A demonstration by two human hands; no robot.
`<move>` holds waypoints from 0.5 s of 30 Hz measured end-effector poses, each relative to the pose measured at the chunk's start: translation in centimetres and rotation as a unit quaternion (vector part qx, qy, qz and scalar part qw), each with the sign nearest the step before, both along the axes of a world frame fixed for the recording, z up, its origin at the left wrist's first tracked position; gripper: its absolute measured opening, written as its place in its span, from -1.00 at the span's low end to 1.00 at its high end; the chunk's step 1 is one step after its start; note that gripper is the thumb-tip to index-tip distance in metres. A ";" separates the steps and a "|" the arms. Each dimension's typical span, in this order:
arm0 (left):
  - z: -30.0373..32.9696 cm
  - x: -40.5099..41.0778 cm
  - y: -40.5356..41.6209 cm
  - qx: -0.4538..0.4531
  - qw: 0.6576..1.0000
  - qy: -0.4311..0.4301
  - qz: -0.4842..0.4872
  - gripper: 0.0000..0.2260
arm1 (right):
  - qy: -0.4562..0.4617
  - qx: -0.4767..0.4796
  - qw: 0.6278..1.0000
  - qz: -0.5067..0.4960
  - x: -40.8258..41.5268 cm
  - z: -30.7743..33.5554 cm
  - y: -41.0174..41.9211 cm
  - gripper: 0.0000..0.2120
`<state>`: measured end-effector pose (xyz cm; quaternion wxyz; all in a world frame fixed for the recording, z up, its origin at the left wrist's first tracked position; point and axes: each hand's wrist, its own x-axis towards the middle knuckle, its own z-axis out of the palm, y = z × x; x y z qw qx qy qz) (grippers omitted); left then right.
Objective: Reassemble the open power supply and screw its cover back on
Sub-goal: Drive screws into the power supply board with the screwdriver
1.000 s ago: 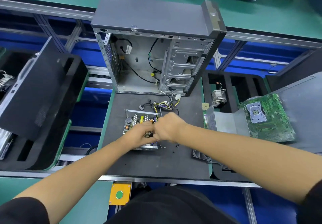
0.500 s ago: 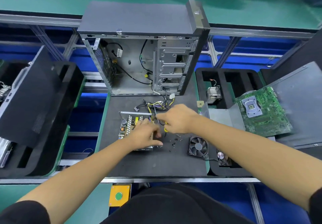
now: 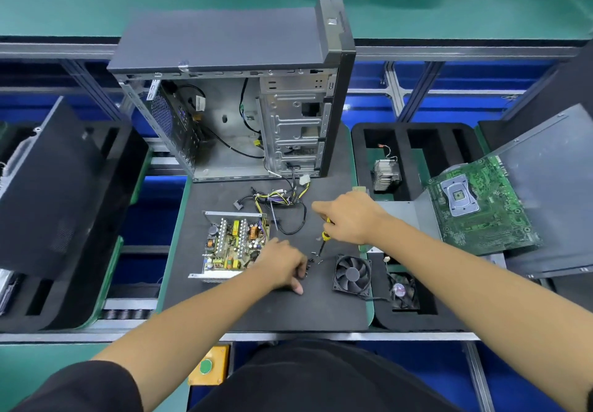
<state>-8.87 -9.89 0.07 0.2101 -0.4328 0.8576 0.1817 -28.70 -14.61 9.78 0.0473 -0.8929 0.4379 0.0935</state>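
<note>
The right hand grips a yellow-handled screwdriver, tip down over loose black screws — the left hand just beside pinches at those screws, fingers curled, the open power supply immediately to its left.

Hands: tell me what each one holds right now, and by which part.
The right hand grips a screwdriver by its yellow handle, tip down near the loose screws. The left hand reaches among the screws; whether it pinches one cannot be told.
</note>
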 end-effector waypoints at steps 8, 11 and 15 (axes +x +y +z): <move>-0.3 -0.2 -0.1 0.001 1.000 0.000 0.000 -0.75 | -0.019 0.009 1.000 0.011 -0.9 -0.5 -0.3 -0.88; 0.4 0.9 -0.2 0.034 0.990 0.113 0.071 -0.82 | -0.029 0.006 1.000 0.006 -0.8 -0.2 -0.3 -0.90; 2.8 4.1 -0.7 0.072 0.918 0.307 0.242 -0.88 | -0.090 0.011 0.996 -0.003 0.2 1.4 -1.0 -0.90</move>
